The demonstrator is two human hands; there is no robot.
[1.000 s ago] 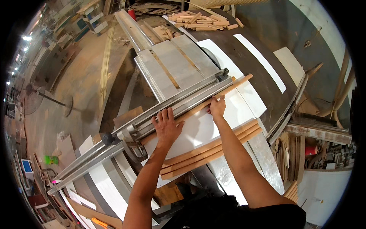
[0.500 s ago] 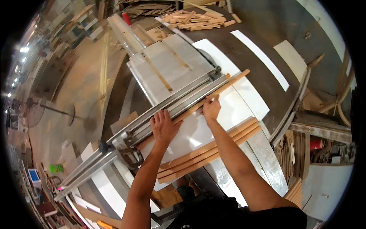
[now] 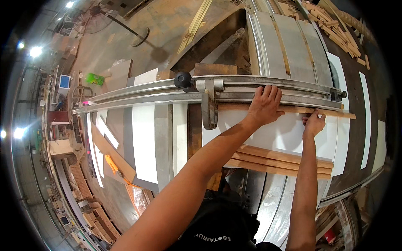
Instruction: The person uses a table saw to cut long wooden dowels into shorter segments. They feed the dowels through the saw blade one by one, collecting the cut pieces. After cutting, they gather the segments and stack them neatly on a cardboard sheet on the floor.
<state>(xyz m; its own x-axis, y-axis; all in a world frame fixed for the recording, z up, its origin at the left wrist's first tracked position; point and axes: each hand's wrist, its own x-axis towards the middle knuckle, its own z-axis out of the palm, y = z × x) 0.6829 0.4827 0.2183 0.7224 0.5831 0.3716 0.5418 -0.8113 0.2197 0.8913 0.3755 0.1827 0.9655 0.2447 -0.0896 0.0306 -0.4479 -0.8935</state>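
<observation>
A long wooden strip [image 3: 293,109] lies flat along the near side of a metal fence [image 3: 240,97] on the sliding-table saw. My left hand [image 3: 266,105] is hooked over the fence, fingers bent across its rail, thumb beside the strip. Farther right, my right hand [image 3: 314,124] pinches the strip near its right end, which sticks out past the fence. A metal flip stop [image 3: 210,109] sits on the fence by the strip's left end. Under my hands is a white board [image 3: 234,125], and three more wooden strips [image 3: 278,160] lie side by side on its near edge.
A black knob [image 3: 183,80] sticks up from the fence. The grooved metal table [image 3: 268,46] stands beyond it, with cut wood pieces [image 3: 333,29] piled at the far right. An orange-handled tool [image 3: 111,164] lies at left. A fan [image 3: 94,20] stands on the far floor.
My view has swung left, so the fence now runs nearly level across it. Both hands keep about the same places on the fence and the strip.
</observation>
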